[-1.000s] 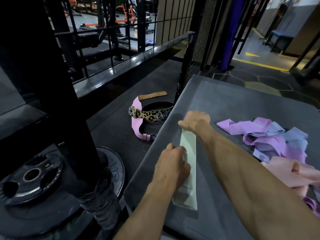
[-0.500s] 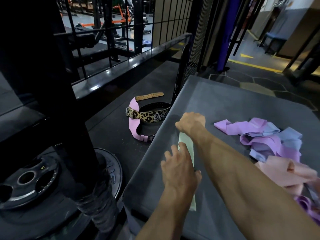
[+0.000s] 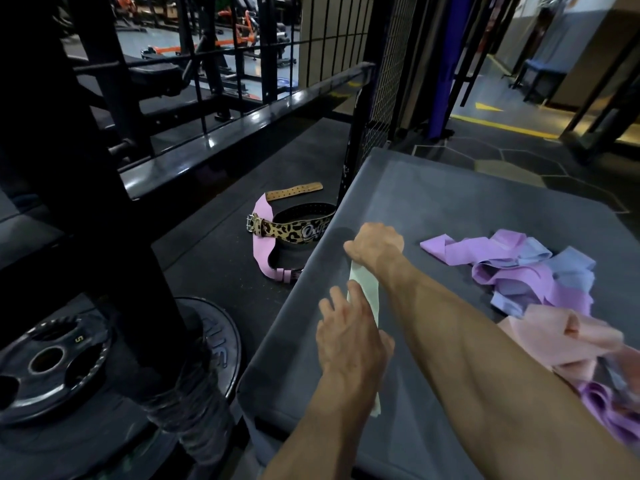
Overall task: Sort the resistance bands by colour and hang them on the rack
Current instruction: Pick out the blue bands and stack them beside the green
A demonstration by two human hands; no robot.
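A pale green resistance band [image 3: 363, 292] lies flat and lengthwise near the left edge of a grey padded box [image 3: 450, 209]. My right hand [image 3: 375, 245] grips its far end with curled fingers. My left hand [image 3: 349, 336] lies flat on the band's middle, fingers spread and straight, pressing it down. The band's near end [image 3: 375, 408] shows below my left wrist. To the right lies a loose heap of bands: purple [image 3: 498, 251], light blue [image 3: 568, 268] and pink [image 3: 561, 337]. No rack for hanging is identifiable.
On the dark floor left of the box lie a leopard-print lifting belt [image 3: 294, 232] and a pink belt [image 3: 261, 244]. A black upright post [image 3: 114, 237] stands on stacked weight plates [image 3: 52, 362] at lower left. A black rail and mesh fence [image 3: 388, 81] run behind.
My left hand has opened from curled to flat and slid forward along the green band. My right hand has kept its grip on the far end.
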